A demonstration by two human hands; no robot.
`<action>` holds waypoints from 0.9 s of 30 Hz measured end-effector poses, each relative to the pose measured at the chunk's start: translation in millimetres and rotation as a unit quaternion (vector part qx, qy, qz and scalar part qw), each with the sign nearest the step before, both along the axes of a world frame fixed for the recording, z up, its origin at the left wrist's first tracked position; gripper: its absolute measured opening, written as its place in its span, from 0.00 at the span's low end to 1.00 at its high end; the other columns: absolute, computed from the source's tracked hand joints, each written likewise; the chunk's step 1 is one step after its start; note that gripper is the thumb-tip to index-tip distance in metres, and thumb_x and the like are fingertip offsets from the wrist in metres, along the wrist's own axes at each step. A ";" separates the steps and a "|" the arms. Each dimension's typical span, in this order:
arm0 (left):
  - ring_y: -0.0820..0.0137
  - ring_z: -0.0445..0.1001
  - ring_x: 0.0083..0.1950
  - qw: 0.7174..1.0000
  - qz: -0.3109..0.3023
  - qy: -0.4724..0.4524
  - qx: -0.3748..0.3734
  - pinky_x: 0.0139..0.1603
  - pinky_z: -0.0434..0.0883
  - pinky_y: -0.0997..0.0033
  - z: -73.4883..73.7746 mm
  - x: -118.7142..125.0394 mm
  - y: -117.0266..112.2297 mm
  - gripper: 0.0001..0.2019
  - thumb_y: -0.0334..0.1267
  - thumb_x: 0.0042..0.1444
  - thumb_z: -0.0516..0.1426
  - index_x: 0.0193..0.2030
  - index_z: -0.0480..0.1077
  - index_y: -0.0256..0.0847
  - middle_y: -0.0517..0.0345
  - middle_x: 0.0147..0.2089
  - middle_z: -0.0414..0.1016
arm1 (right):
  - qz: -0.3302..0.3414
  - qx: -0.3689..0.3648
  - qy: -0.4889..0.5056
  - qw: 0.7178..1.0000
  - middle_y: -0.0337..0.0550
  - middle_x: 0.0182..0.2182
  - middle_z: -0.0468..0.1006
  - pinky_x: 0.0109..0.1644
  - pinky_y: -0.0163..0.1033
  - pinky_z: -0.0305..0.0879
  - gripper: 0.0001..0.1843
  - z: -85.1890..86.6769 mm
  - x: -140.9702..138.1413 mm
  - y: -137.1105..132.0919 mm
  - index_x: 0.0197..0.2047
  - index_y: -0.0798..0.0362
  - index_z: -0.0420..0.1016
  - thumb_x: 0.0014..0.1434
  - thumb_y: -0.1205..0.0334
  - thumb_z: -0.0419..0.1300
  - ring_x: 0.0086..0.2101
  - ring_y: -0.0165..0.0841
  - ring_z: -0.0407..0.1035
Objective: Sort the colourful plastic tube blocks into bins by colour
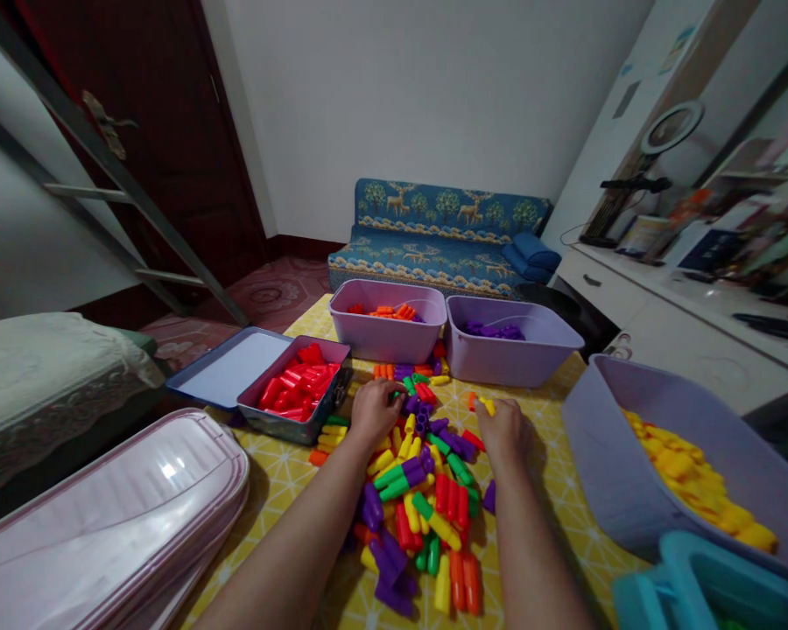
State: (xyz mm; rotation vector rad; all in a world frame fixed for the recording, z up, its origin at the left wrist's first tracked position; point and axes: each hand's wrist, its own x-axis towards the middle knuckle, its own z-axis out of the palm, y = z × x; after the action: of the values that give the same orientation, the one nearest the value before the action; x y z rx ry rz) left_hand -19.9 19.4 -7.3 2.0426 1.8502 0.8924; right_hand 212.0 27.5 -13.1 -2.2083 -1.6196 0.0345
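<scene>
Through the head camera, I am curling my left hand [376, 409] over the far edge of the peg pile [426, 503] on the table. Its knuckles are hiding the fingertips, so I cannot tell whether it is gripping anything. My right hand [504, 430] is pinching a yellow peg [487, 405] just above the pile. The frame is cutting off the lilac basin [614, 490], and the counter's labels are blurring past reading.

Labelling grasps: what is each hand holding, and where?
Right hand pinches a small yellow plastic peg by its near end. Left hand rests on the mixed-colour plastic peg pile; grip unclear.
</scene>
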 end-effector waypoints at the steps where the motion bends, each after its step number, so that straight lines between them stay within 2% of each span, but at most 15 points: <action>1: 0.66 0.74 0.49 1.000 -0.001 0.000 -0.002 0.51 0.66 0.68 0.2 0.0 -0.1 0.11 0.36 0.56 0.57 0.43 0.78 0.45 0.55 0.45 0.79 | 0.001 -0.013 -0.006 1.000 0.55 0.42 0.77 0.39 0.40 0.64 0.19 1.9 -1.8 -0.3 0.41 0.53 0.78 0.60 0.50 0.52 0.39 0.39 0.74; 5: 0.66 0.74 0.49 1.000 0.000 -0.005 0.006 0.52 0.67 0.68 -1.0 0.0 0.1 0.10 0.36 0.56 0.57 0.43 0.78 0.45 0.55 0.45 0.79 | -0.016 -0.046 -0.019 0.999 0.56 0.38 0.79 0.38 0.40 0.64 0.19 6.6 -3.5 0.6 0.40 0.55 0.77 0.62 0.51 0.50 0.39 0.40 0.75; 8: 0.66 0.74 0.48 1.000 -0.001 -0.007 0.016 0.51 0.67 0.68 -2.8 -0.5 0.5 0.10 0.36 0.55 0.57 0.43 0.77 0.44 0.55 0.44 0.79 | -0.030 -0.053 -0.014 0.998 0.56 0.38 0.80 0.37 0.40 0.64 0.17 7.3 -3.7 1.9 0.44 0.55 0.74 0.63 0.54 0.49 0.39 0.41 0.75; 14: 0.66 0.75 0.48 1.000 -0.006 -0.007 0.017 0.51 0.67 0.69 -2.9 -0.8 0.4 0.10 0.36 0.55 0.58 0.43 0.77 0.44 0.55 0.44 0.80 | 0.031 -0.061 -0.024 0.997 0.55 0.42 0.77 0.40 0.43 0.64 0.14 1.8 -5.4 2.0 0.49 0.52 0.71 0.61 0.63 0.51 0.42 0.43 0.74; 16: 0.66 0.75 0.48 1.000 -0.005 -0.005 0.014 0.51 0.67 0.69 -2.0 -0.5 0.2 0.10 0.36 0.55 0.58 0.43 0.77 0.45 0.56 0.45 0.80 | 0.035 -0.034 0.031 0.998 0.55 0.41 0.77 0.41 0.44 0.64 0.12 2.4 -6.3 2.8 0.45 0.51 0.71 0.60 0.63 0.52 0.41 0.42 0.74; 18: 0.66 0.75 0.48 1.000 -0.003 -0.002 0.013 0.50 0.67 0.69 -1.5 -0.3 0.2 0.10 0.36 0.55 0.58 0.43 0.77 0.45 0.55 0.44 0.79 | 0.029 0.029 0.177 0.983 0.52 0.39 0.78 0.39 0.41 0.65 0.09 9.7 -6.8 4.3 0.41 0.52 0.69 0.59 0.62 0.51 0.37 0.39 0.74; 19: 0.66 0.75 0.48 1.000 -0.003 0.000 0.012 0.50 0.67 0.68 -1.6 -0.3 0.3 0.10 0.36 0.55 0.58 0.43 0.77 0.44 0.55 0.44 0.79 | 0.026 0.079 0.270 0.959 0.51 0.38 0.78 0.37 0.40 0.66 0.09 16.6 -6.4 4.9 0.41 0.52 0.67 0.59 0.60 0.50 0.35 0.38 0.75; 20: 0.65 0.75 0.47 1.000 -0.003 0.002 0.012 0.50 0.67 0.68 -1.8 -0.3 0.5 0.11 0.36 0.55 0.58 0.44 0.77 0.44 0.55 0.44 0.80 | 0.022 0.141 0.359 0.922 0.48 0.37 0.78 0.35 0.39 0.66 0.09 25.6 -5.3 5.1 0.41 0.51 0.65 0.59 0.58 0.49 0.33 0.36 0.75; 22: 0.65 0.74 0.47 1.000 -0.005 0.006 0.013 0.49 0.67 0.68 -2.5 -0.4 0.9 0.11 0.36 0.56 0.57 0.44 0.77 0.44 0.55 0.44 0.79 | 0.011 0.289 0.483 0.826 0.46 0.38 0.77 0.34 0.38 0.67 0.12 48.0 0.0 3.4 0.42 0.50 0.61 0.59 0.53 0.48 0.33 0.35 0.75; 24: 0.65 0.74 0.48 1.000 -0.007 0.011 0.014 0.49 0.67 0.69 -3.2 -0.7 1.4 0.11 0.37 0.56 0.57 0.44 0.77 0.44 0.55 0.44 0.79 | -0.024 0.419 0.522 0.743 0.47 0.40 0.76 0.39 0.40 0.68 0.12 71.2 8.8 -0.8 0.42 0.49 0.59 0.59 0.53 0.47 0.38 0.35 0.75; 25: 0.65 0.74 0.48 1.000 -0.007 0.014 0.014 0.49 0.67 0.69 -3.4 -0.8 1.5 0.11 0.37 0.56 0.57 0.44 0.77 0.44 0.55 0.44 0.79 | -0.046 0.468 0.535 0.702 0.47 0.41 0.75 0.42 0.40 0.68 0.10 81.1 13.7 -3.5 0.43 0.49 0.58 0.59 0.55 0.47 0.41 0.34 0.75; 27: 0.65 0.74 0.48 1.000 -0.007 0.020 0.012 0.49 0.67 0.69 -3.5 -0.9 1.8 0.11 0.37 0.56 0.57 0.44 0.78 0.44 0.55 0.45 0.79 | -0.087 0.538 0.584 0.602 0.47 0.43 0.74 0.47 0.40 0.67 0.06 95.5 22.6 -8.9 0.40 0.49 0.58 0.59 0.60 0.47 0.43 0.30 0.74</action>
State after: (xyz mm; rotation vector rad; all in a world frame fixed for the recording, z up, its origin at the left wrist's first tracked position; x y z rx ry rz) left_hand -20.8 21.2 -10.8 2.0990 1.8520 0.8801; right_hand 234.6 18.6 82.4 -0.8551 -0.3539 0.2904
